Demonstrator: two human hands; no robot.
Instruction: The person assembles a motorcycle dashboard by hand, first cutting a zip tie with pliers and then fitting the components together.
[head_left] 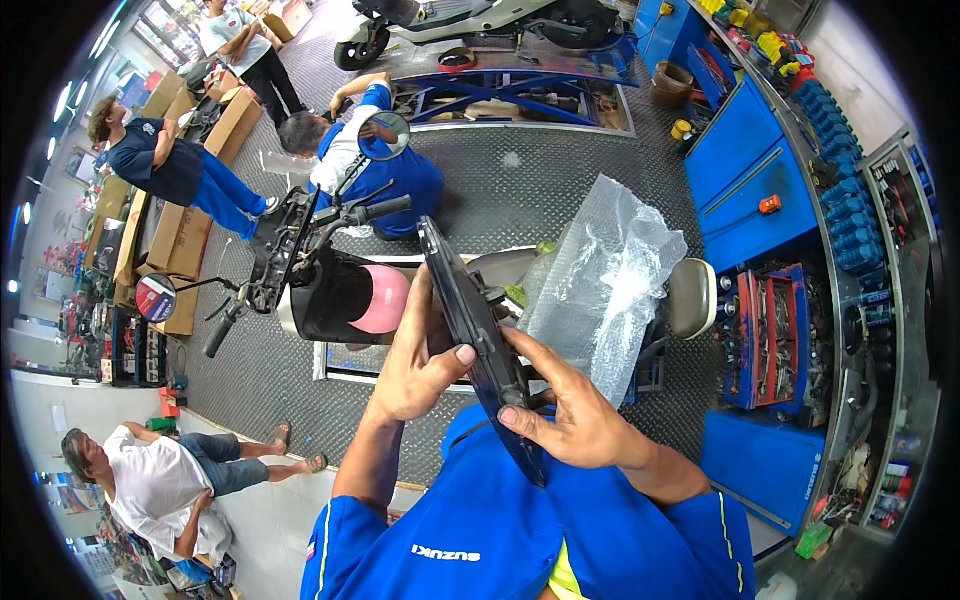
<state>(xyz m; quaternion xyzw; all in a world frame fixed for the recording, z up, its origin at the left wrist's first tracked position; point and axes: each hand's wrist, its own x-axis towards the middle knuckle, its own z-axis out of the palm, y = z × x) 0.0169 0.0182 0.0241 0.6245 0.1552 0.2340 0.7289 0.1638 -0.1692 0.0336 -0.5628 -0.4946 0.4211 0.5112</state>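
Note:
Above the scooter, close to my chest, I hold a long, glossy black scooter panel (478, 345) on edge, tilted. My left hand (415, 362) grips its left side, thumb on the near face and fingers behind it. My right hand (572, 412) holds the lower right part, thumb pressed on its edge and fingers on the back, where small brackets show. Beyond it, a sheet of clear bubble wrap (600, 285) lies over the scooter's rear part. Left of the panel are the scooter's handlebar grip (388, 207) and a smooth pink piece (383, 300) set in dark bodywork.
A person in blue (395, 190) crouches just past the handlebars; others stand at left. Blue cabinets (740, 160) and a red-and-blue tool rack (770, 335) line the right. Cardboard boxes (180, 240) sit at left. Another scooter (490, 25) stands on a far lift.

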